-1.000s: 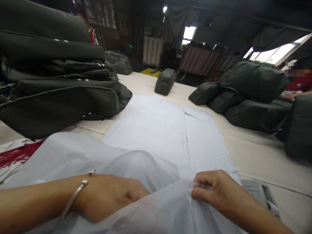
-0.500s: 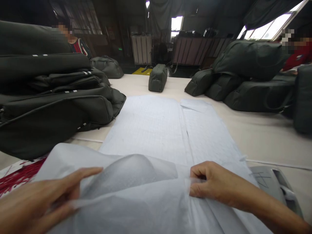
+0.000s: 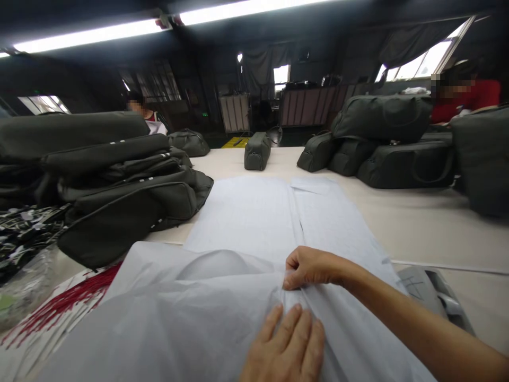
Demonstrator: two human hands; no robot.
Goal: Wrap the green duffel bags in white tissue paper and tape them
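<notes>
A thin, translucent white plastic bag [image 3: 199,307] covers the near part of the table, creased and slightly raised. Through it shows a curved grey shape [image 3: 217,263], too veiled to name. My right hand [image 3: 314,268] reaches in from the right and pinches the plastic bag's edge between thumb and fingers. Just nearer to me, my left hand [image 3: 286,345] lies palm down on the plastic with its fingers stretched. Beyond both hands, flat white sheets [image 3: 246,217] lie layered along the table.
Dark green travel bags [image 3: 139,207] are piled at left, others [image 3: 401,159] at right, and one bag [image 3: 257,151] stands at the far edge. Red cords [image 3: 85,297] lie at near left. A grey tape dispenser [image 3: 425,292] sits at right. Two people work beyond the piles.
My left hand has moved right, from the plastic's raised left part to beside my right hand, and now lies flat. The plastic has settled lower. The camera has tilted up.
</notes>
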